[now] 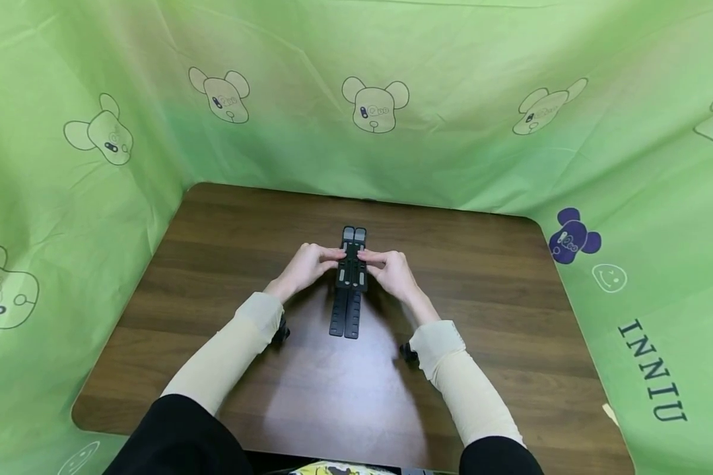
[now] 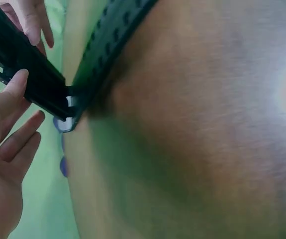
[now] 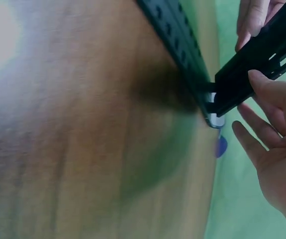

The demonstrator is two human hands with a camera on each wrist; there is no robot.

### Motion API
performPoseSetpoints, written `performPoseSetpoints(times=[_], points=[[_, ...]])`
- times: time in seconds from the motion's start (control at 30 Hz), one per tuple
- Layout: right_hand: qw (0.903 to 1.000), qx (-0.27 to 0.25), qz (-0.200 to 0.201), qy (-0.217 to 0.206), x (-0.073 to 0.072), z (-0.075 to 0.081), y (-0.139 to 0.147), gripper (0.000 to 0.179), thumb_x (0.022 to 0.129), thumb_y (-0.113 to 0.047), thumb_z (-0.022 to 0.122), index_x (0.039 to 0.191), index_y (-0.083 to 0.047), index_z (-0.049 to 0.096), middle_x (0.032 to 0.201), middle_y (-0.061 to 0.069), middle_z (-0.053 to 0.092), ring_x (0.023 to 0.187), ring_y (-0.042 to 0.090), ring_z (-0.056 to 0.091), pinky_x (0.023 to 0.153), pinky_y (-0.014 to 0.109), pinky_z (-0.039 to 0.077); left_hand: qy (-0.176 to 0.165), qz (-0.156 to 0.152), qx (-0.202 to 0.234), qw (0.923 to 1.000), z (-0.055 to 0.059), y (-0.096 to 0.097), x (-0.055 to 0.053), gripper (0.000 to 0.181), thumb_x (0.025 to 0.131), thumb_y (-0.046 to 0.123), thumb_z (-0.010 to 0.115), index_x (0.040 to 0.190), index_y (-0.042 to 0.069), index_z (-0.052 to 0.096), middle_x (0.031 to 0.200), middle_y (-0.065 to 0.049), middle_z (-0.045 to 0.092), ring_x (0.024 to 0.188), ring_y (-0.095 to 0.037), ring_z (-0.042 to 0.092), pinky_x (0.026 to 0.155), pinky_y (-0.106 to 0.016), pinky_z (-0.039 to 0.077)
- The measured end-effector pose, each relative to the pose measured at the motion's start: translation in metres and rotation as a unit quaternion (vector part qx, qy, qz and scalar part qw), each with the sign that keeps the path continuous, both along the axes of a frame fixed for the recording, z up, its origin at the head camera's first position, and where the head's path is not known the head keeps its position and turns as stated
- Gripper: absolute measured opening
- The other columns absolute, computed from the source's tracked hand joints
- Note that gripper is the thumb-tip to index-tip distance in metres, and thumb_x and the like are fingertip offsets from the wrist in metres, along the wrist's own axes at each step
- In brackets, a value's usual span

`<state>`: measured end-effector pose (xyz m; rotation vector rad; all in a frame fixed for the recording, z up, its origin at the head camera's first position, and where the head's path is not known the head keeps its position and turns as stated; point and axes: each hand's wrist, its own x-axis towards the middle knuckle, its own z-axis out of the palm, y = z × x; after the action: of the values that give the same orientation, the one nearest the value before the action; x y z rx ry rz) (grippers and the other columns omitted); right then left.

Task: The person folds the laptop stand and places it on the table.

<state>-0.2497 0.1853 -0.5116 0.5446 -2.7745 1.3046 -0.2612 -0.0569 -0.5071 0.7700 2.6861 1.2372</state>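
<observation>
A black folding laptop stand is at the middle of the wooden table, its long axis pointing away from me. Its notched lower rails lie along the tabletop. The upper part is tilted up from them, joined at the far end in a V. My left hand pinches the upper part's left edge between thumb and fingers. On the opposite edge, my right hand grips it the same way. Grey pads show on the stand's upper face and far tips. The near ends of the rails stick out toward me.
The brown wooden table has rounded corners. A green curtain with printed bear heads surrounds its back and sides. Dark wrist devices sit under both cuffs. Light glares on the table's near middle.
</observation>
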Motion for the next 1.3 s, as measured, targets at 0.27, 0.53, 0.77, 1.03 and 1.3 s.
performPoseSetpoints(times=[0.27, 0.53, 0.77, 1.03, 1.3], points=[[0.9945, 0.059, 0.041, 0.076, 0.004, -0.015, 0.002, 0.032, 0.094, 0.009, 0.077, 0.125, 0.003, 0.081, 0.132, 0.022, 0.078, 0.132, 0.039, 0.073, 0.114, 0.053, 0.058, 0.126, -0.027, -0.09, 0.9876, -0.015, -0.001, 0.012, 0.031, 0.104, 0.01, 0.072, 0.135, 0.004, 0.078, 0.144, -0.014, 0.074, 0.139, -0.035, 0.069, 0.12, -0.048, 0.055], [0.9794, 0.138, 0.063, 0.134, 0.012, -0.026, 0.007, 0.034, 0.095, 0.003, 0.078, 0.129, 0.001, 0.08, 0.137, 0.017, 0.077, 0.135, 0.038, 0.071, 0.112, 0.052, 0.059, 0.214, -0.025, -0.189, 0.9582, -0.028, 0.002, 0.023, 0.038, 0.109, 0.019, 0.069, 0.143, 0.003, 0.073, 0.146, -0.015, 0.073, 0.144, -0.032, 0.066, 0.127, -0.044, 0.048], [0.9673, 0.195, 0.054, 0.153, 0.018, -0.032, 0.01, 0.035, 0.096, 0.0, 0.078, 0.131, -0.001, 0.079, 0.146, 0.019, 0.073, 0.142, 0.038, 0.066, 0.116, 0.052, 0.056, 0.199, -0.02, -0.231, 0.9521, -0.03, 0.009, 0.025, 0.042, 0.109, 0.023, 0.069, 0.147, 0.006, 0.07, 0.148, -0.014, 0.072, 0.147, -0.033, 0.064, 0.13, -0.043, 0.045], [0.9618, 0.216, 0.061, 0.156, 0.022, -0.029, 0.009, 0.036, 0.095, -0.001, 0.079, 0.131, 0.001, 0.079, 0.144, 0.02, 0.074, 0.142, 0.039, 0.067, 0.118, 0.052, 0.055, 0.177, -0.002, -0.275, 0.945, -0.03, 0.013, 0.025, 0.045, 0.107, 0.027, 0.073, 0.149, 0.013, 0.07, 0.152, -0.012, 0.07, 0.15, -0.034, 0.061, 0.134, -0.051, 0.039], [0.9568, 0.235, 0.069, 0.156, 0.02, -0.029, 0.015, 0.036, 0.096, -0.005, 0.08, 0.132, 0.0, 0.079, 0.144, 0.017, 0.074, 0.143, 0.039, 0.065, 0.12, 0.051, 0.054, 0.107, 0.036, -0.314, 0.9427, -0.027, 0.015, 0.023, 0.056, 0.109, 0.041, 0.069, 0.161, 0.023, 0.059, 0.166, -0.01, 0.057, 0.159, -0.038, 0.05, 0.137, -0.065, 0.025]])
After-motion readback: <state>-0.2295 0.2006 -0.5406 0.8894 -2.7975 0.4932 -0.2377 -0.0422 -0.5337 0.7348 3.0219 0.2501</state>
